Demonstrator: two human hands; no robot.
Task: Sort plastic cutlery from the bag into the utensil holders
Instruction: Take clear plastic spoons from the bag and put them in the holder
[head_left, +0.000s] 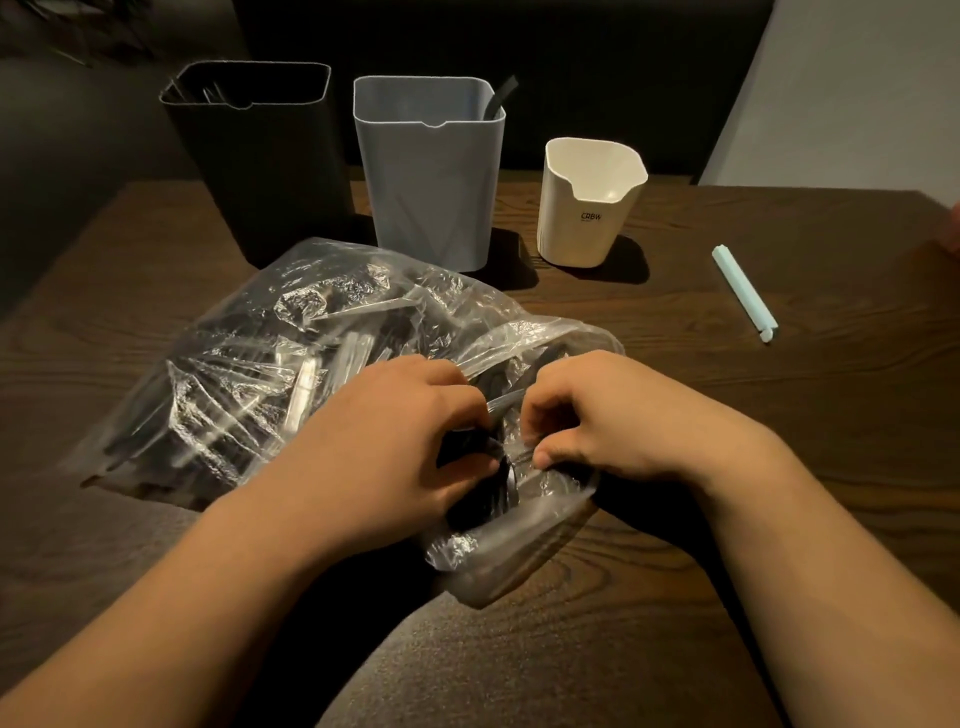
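Observation:
A clear plastic bag (260, 374) full of black and clear cutlery lies on the dark wooden table (779, 415), its mouth facing me. My left hand (395, 447) is closed on dark cutlery at the bag's opening. My right hand (602, 415) pinches the bag's rim beside it. Three holders stand behind the bag: a black one (265, 156) with cutlery inside, a grey one (431, 171) with a black handle (501, 98) sticking out, and a small white one (587, 208) that looks empty.
A pale blue bag clip (745, 293) lies on the table to the right. The table's near edge meets my lap at the bottom. A dark sofa back runs behind the holders.

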